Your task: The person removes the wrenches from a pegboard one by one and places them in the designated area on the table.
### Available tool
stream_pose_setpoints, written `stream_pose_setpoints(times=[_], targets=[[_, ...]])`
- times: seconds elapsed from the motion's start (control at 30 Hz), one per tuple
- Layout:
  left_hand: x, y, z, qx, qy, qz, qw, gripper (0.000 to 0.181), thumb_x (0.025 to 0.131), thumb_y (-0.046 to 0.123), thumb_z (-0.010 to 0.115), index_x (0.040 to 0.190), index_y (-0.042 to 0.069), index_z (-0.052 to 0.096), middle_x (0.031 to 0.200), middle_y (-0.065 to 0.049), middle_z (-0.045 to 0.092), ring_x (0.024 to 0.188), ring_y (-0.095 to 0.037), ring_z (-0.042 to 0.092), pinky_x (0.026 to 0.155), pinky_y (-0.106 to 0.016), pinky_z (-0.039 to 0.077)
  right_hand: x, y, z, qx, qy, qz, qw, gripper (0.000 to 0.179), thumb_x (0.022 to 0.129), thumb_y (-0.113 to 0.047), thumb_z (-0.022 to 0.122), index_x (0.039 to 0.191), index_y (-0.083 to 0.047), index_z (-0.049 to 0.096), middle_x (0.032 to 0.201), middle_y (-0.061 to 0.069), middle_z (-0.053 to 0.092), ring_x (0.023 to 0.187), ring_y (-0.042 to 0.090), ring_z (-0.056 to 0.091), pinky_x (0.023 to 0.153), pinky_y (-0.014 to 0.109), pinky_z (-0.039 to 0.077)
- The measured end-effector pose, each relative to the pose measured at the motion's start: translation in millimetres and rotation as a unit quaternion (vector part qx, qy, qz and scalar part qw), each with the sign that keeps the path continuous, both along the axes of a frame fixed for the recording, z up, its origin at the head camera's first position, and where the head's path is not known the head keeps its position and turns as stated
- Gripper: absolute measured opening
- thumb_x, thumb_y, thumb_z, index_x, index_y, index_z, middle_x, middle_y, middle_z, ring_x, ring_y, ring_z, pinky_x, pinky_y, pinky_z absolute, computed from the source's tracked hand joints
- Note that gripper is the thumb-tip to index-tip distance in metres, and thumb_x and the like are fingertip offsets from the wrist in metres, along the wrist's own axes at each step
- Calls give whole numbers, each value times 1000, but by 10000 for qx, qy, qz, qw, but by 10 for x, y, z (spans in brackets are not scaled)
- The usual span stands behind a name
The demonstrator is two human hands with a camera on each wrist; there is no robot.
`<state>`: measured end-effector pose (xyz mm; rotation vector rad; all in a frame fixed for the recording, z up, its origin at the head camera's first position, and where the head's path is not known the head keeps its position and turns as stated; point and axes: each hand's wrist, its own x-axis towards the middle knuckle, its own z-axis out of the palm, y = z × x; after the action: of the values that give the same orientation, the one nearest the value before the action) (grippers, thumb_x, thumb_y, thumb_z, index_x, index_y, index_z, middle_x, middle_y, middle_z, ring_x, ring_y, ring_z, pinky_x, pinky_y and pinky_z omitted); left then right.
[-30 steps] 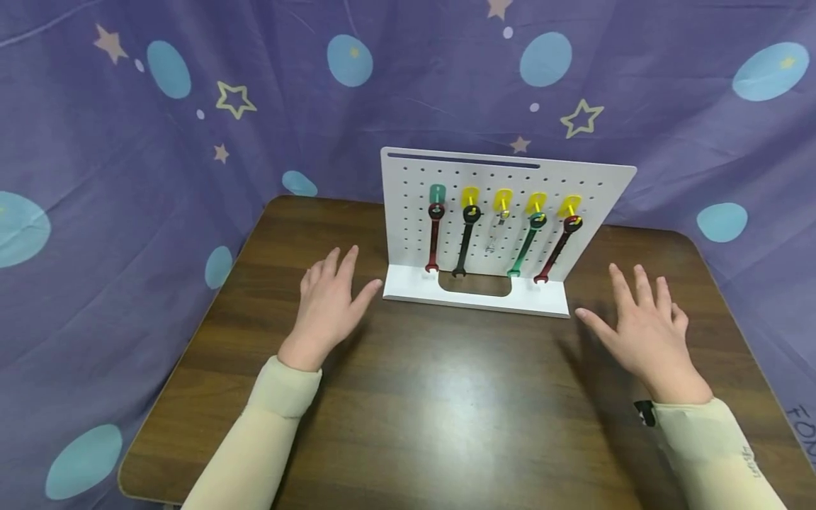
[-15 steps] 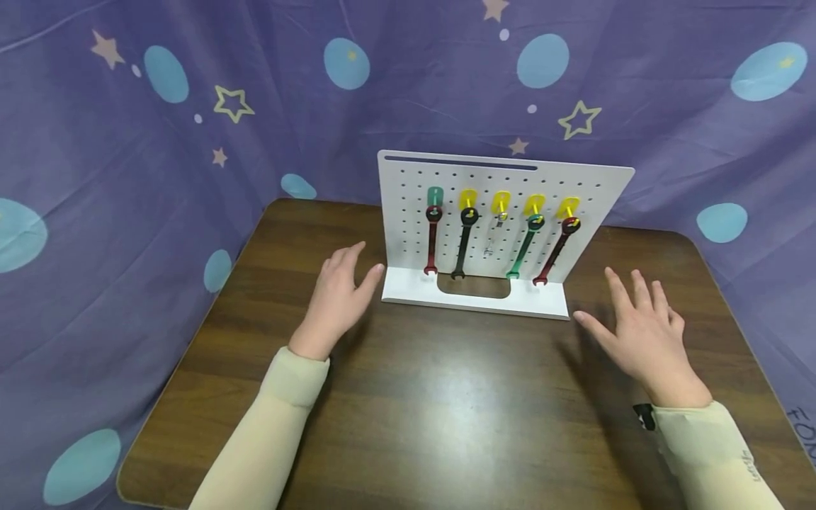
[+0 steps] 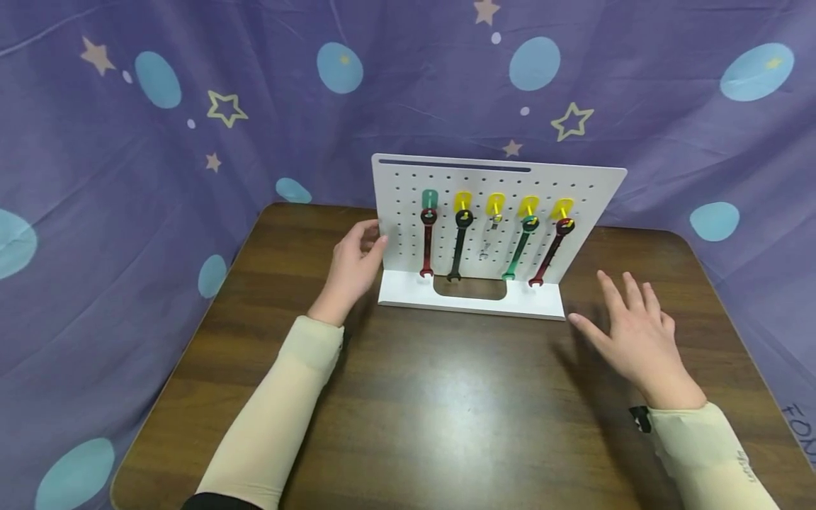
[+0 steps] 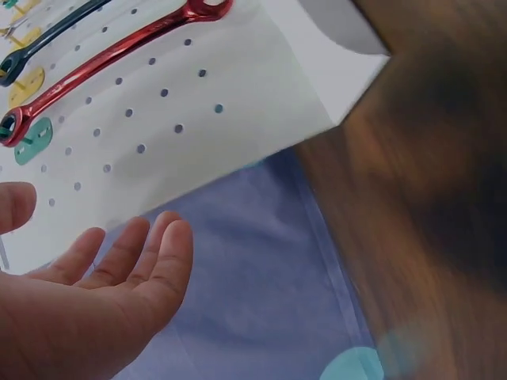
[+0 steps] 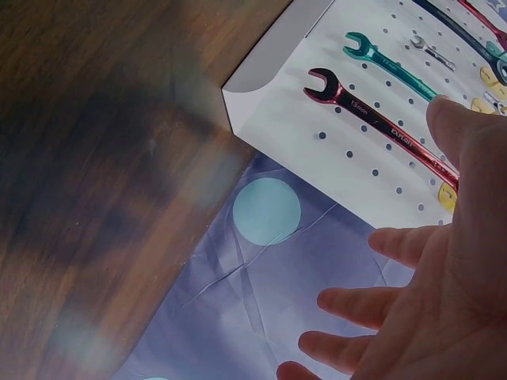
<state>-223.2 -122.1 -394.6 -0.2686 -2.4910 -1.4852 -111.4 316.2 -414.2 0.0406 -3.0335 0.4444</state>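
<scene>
A white pegboard stand stands upright at the back of the table. Several combination wrenches hang from its hooks: a red wrench, a black wrench, a small silver wrench, a green wrench and a dark red wrench. My left hand is at the board's left edge, thumb toward its front face and fingers loosely bent beside the edge. With fingers spread and holding nothing, my right hand hovers right of the stand, its thumb near the base corner.
The stand's white base has a rounded cut-out at its middle. The brown wooden table extends in front and to both sides. A purple curtain with stars and blue ovals hangs close behind the board.
My left hand has moved forward and right to the board's left edge, its fingers bending a little. The right hand has stayed nearly still. The head view has shifted slightly.
</scene>
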Motion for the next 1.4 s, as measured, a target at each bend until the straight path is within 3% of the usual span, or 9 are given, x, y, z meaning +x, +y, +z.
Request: stream_pose_setpoints(times=[0.27, 0.57, 0.83, 1.17, 1.4], targets=[[-168, 56, 93, 334, 183, 247, 9990, 36, 102, 17, 63, 131, -3, 56, 119, -16, 63, 99, -27, 61, 87, -39, 50, 11, 1, -1, 26, 55, 13, 10000, 93, 96, -68, 53, 164, -16, 16, 161, 32, 11, 144, 58, 5, 93, 81, 18], [-321, 90, 184, 334, 181, 170, 9991, 34, 102, 18, 63, 128, -4, 59, 116, -18, 65, 101, -29, 63, 88, -40, 51, 11, 1, 4, 46, -11, -22, 10000, 92, 96, -67, 53, 163, -15, 17, 161, 33, 12, 143, 59, 6, 93, 82, 18], [-454, 130, 220, 783, 345, 210, 9961, 24, 102, 12, 63, 115, -8, 65, 105, -19, 67, 93, -24, 60, 79, -32, 49, -19, 2, -10, 33, -24, -10, 10000, 92, 97, -66, 53, 164, -15, 16, 161, 32, 10, 144, 58, 5, 94, 82, 17], [-546, 126, 195, 1054, 518, 276, 9927, 16, 100, 4, 64, 105, -10, 69, 93, -20, 68, 78, -18, 57, 67, -27, 47, -20, -1, -15, -138, 76, 113, 9998, 86, 100, -58, 56, 162, -12, 19, 160, 34, 14, 142, 59, 10, 93, 82, 20], [-566, 143, 191, 1168, 523, 376, 9911, 14, 99, 3, 66, 103, -10, 70, 96, -20, 70, 81, -17, 59, 70, -26, 48, -53, -17, -26, -486, 22, 142, 9987, 82, 101, -54, 56, 161, -9, 24, 160, 34, 14, 141, 60, 12, 95, 81, 18]])
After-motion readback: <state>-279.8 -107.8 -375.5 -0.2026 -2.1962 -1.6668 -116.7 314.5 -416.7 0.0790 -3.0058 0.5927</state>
